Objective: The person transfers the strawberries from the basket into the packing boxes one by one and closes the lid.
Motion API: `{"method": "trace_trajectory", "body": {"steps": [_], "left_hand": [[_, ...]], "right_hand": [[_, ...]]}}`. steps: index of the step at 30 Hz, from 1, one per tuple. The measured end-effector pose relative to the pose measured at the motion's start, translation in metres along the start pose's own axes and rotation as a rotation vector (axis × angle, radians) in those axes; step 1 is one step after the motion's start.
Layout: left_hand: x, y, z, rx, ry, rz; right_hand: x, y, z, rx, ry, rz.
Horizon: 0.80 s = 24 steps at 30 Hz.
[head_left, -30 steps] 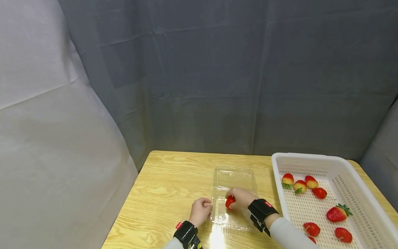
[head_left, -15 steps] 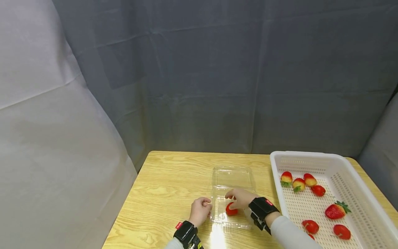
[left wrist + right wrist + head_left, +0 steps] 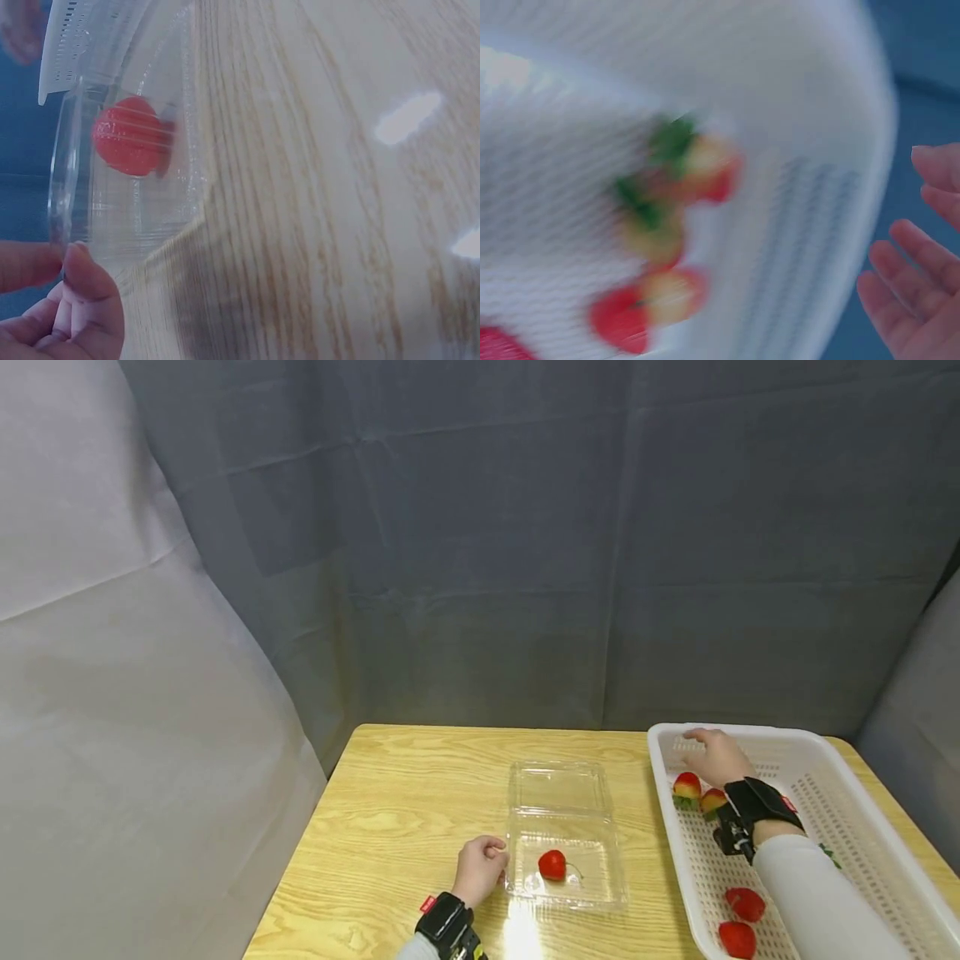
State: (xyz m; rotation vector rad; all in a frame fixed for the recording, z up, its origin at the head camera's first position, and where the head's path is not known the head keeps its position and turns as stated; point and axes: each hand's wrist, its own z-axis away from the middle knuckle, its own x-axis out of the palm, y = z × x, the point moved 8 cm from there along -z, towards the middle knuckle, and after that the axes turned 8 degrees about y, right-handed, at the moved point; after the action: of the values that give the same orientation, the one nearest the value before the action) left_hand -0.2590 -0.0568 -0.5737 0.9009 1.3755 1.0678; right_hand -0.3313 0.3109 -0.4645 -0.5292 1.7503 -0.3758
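A clear plastic clamshell box (image 3: 592,843) lies with its lid (image 3: 558,789) folded back on the table. Inside its base sits one red cherry (image 3: 552,865) with a thin stem, seen through the ribbed wall in the left wrist view. My left hand (image 3: 480,870) pinches the box's left rim between thumb and forefinger, as the left wrist view shows. Over the far left part of a white basket (image 3: 673,860) is my right hand (image 3: 720,762), fingers spread and holding nothing. Below it lie red-and-yellow strawberries (image 3: 687,787) with green leaves, blurred in the right wrist view.
More red cherries (image 3: 745,904) lie in the near part of the basket, while my right forearm (image 3: 813,885) covers other fruit. A grey curtain (image 3: 480,568) hangs behind the wooden table (image 3: 405,793), and a pale cloth (image 3: 150,735) hangs at left.
My right hand has let go of the cherry in the box and moved right, over the basket. The cherry stays in the box base. My left hand keeps its place at the rim.
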Motion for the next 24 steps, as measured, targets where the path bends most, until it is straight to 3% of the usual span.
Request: {"method": "trace_trajectory", "body": {"steps": [4,9,13,19,24], "left_hand": [[0.002,0.001,-0.001,-0.003,-0.002,0.000],[0.004,0.002,-0.001,-0.007,-0.003,0.014],[0.006,0.001,0.001,-0.011,-0.005,0.024],[0.005,0.000,0.002,-0.011,0.006,0.030],[0.004,-0.002,-0.002,0.005,0.007,0.005]], "right_hand": [[0.012,0.046,0.018,0.091,-0.050,0.048],[0.035,0.077,0.037,0.120,-0.052,0.114],[0.045,0.089,0.050,0.146,-0.018,0.151],[0.043,0.093,0.061,0.230,0.071,0.127],[0.045,0.103,0.063,0.310,0.073,0.112]]}}
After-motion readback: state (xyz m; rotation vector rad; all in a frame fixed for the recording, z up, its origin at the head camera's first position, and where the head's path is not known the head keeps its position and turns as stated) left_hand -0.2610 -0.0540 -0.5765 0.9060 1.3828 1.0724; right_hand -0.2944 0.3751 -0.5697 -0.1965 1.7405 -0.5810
